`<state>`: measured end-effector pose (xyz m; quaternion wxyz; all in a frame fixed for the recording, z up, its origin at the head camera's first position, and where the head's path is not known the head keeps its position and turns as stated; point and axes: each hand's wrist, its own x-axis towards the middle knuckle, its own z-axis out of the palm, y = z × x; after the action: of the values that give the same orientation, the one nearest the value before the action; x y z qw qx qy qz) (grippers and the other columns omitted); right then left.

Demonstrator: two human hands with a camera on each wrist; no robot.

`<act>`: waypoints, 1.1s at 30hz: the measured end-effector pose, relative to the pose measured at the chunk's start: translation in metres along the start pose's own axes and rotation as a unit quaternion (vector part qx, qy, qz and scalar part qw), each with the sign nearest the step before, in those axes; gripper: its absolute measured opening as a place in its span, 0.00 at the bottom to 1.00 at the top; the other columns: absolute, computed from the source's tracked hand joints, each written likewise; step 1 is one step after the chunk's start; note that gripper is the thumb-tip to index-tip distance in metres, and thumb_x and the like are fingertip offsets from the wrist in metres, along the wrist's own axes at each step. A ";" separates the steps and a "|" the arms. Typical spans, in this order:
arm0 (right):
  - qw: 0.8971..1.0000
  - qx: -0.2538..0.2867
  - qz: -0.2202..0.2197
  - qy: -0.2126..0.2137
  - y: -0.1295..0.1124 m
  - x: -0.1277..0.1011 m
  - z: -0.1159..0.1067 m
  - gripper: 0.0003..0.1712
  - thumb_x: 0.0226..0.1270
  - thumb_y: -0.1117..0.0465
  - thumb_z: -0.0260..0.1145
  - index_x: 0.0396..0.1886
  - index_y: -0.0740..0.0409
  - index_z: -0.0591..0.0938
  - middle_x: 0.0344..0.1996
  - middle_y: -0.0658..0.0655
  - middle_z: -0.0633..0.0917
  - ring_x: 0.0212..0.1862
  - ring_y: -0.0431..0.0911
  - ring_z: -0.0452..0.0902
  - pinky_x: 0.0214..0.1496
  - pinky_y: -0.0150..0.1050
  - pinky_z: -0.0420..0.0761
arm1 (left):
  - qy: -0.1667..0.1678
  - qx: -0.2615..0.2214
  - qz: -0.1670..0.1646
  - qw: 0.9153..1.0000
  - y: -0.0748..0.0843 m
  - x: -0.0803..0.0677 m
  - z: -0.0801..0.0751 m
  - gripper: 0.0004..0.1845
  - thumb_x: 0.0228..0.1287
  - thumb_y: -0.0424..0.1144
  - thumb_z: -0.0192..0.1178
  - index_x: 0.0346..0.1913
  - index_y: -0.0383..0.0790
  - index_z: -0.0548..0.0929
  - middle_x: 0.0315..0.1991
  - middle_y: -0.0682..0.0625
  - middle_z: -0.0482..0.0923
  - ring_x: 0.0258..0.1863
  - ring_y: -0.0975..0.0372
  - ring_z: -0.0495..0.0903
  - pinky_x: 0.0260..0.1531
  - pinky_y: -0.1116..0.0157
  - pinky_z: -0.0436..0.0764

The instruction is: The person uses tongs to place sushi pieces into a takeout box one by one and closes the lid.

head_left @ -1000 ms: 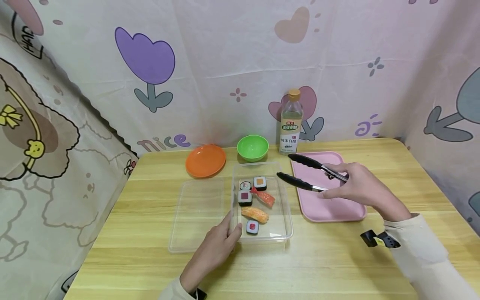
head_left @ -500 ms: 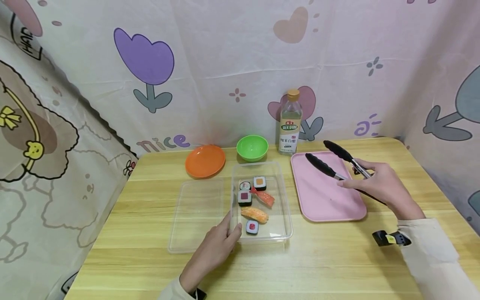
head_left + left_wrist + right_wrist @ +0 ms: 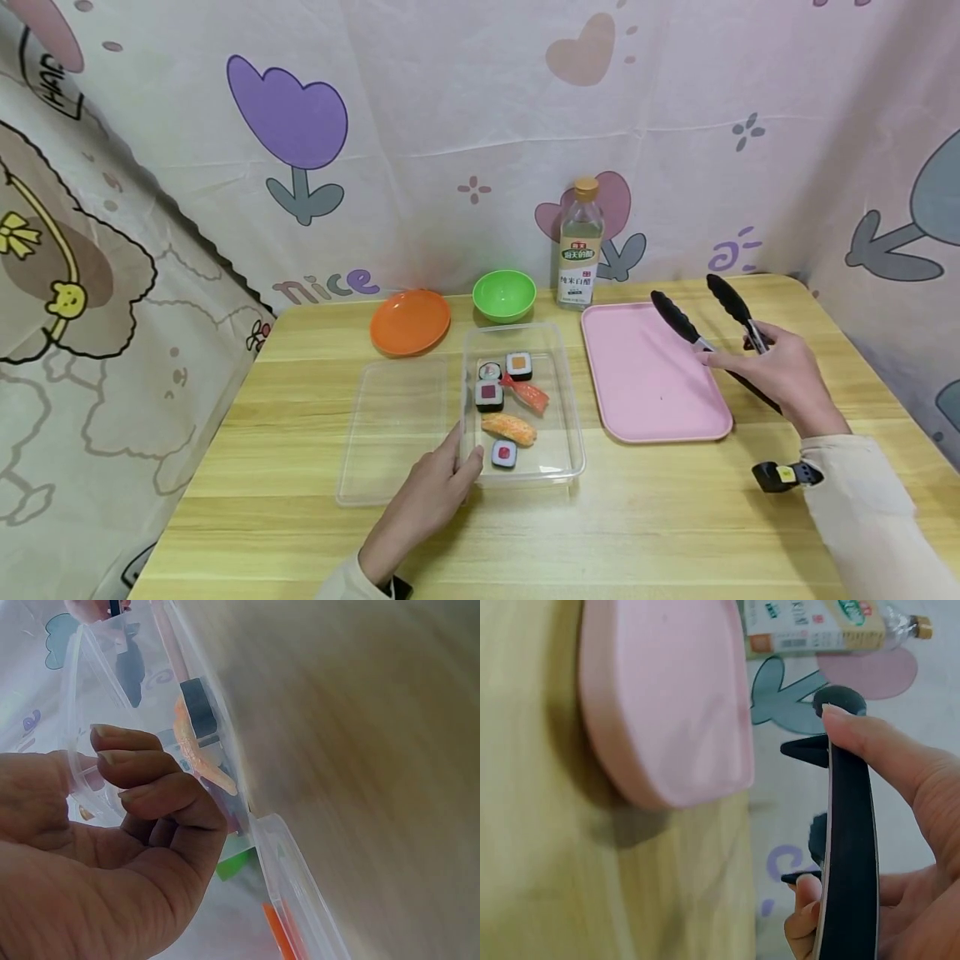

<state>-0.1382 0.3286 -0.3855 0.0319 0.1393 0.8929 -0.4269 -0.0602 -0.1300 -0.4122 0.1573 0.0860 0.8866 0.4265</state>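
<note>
My left hand (image 3: 429, 487) grips the near left wall of a clear plastic container (image 3: 558, 446), its thumb at the rim. Inside lie an orange-topped nigiri (image 3: 510, 428), a red shrimp piece (image 3: 531, 396) and several sushi rolls (image 3: 490, 397), mostly toward the left side. In the left wrist view, that hand's curled fingers (image 3: 161, 776) overlap the container wall. My right hand (image 3: 787, 375) holds black-tipped tongs (image 3: 675, 318) by their arms, spread apart with nothing between the tips. The tongs hang over the right side of a pink tray (image 3: 648, 392), which bears no food.
A clear lid (image 3: 393, 425) lies left of the container. Behind stand an orange plate (image 3: 410, 322), a green bowl (image 3: 505, 296) and a vinegar bottle (image 3: 579, 250) close to the patterned cloth backdrop (image 3: 420, 167). Bare wooden table (image 3: 637, 517) shows in front.
My right hand has carried the tongs rightward from beside the container, across the pink tray to its right edge. The left hand, container and sushi have stayed put.
</note>
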 end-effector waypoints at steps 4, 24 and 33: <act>1.000 0.001 0.009 0.020 0.010 0.004 -0.001 0.76 0.53 0.34 0.77 0.79 0.74 0.42 0.74 0.81 0.52 0.72 0.74 0.51 0.67 0.71 0.59 | 0.001 0.004 0.003 1.000 0.000 0.001 0.000 0.31 0.81 0.50 0.47 0.79 0.44 0.59 0.14 0.57 0.71 0.12 0.66 0.63 0.11 0.68 0.61; 0.997 0.038 0.050 0.052 0.033 0.017 0.008 0.75 0.57 0.39 0.76 0.76 0.77 0.36 0.70 0.87 0.49 0.70 0.74 0.51 0.69 0.69 0.58 | -0.001 0.002 0.002 1.000 0.000 0.000 0.001 0.30 0.81 0.50 0.47 0.79 0.45 0.58 0.14 0.58 0.70 0.12 0.66 0.61 0.11 0.68 0.60; 0.997 0.029 0.058 0.047 0.038 0.021 0.009 0.74 0.59 0.38 0.75 0.76 0.78 0.36 0.72 0.86 0.46 0.72 0.75 0.49 0.69 0.69 0.57 | 0.003 0.000 -0.001 1.000 0.000 -0.001 0.001 0.31 0.81 0.51 0.47 0.79 0.44 0.59 0.14 0.58 0.70 0.12 0.66 0.62 0.11 0.68 0.60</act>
<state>-0.1481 0.3486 -0.4232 0.0104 0.2119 0.8708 -0.4434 -0.0592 -0.1295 -0.4123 0.1550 0.0840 0.8873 0.4262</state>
